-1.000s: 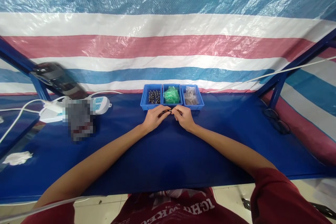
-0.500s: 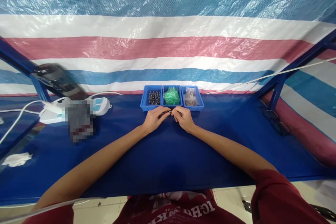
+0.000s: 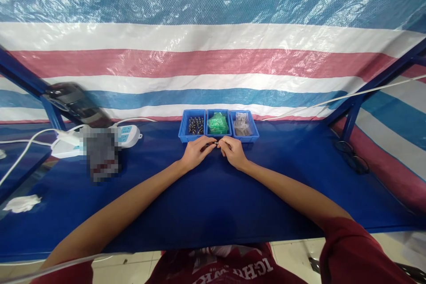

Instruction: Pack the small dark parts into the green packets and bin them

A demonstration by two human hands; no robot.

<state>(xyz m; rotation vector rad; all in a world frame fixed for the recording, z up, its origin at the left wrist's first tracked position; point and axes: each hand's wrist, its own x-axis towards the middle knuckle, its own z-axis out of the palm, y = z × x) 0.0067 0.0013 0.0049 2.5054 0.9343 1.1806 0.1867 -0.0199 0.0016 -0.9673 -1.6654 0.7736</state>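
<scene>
My left hand (image 3: 195, 152) and my right hand (image 3: 233, 151) meet fingertip to fingertip just in front of three joined blue bins. Between them is a small dark piece (image 3: 211, 143), pinched by my left thumb and fingers. My right fingers are closed at its right end, on something too small to name. The left bin (image 3: 182, 130) holds several small dark metallic parts (image 3: 196, 125). Green plastic packaging (image 3: 217, 123) fills the middle bin (image 3: 218, 135). In the right bin (image 3: 255, 132) lie clear bags (image 3: 242, 124) with greyish contents.
On the blue table (image 3: 216, 204), a white power strip (image 3: 131, 136) with cables and a blurred dark object (image 3: 102, 153) are at the left. A dark bottle (image 3: 78, 103) leans behind them. Crumpled white tissue (image 3: 22, 203) lies far left, glasses (image 3: 352, 156) far right.
Both hands stay almost in place at the bins, with the small dark piece between them showing slightly more. The whole view has shifted very slightly.
</scene>
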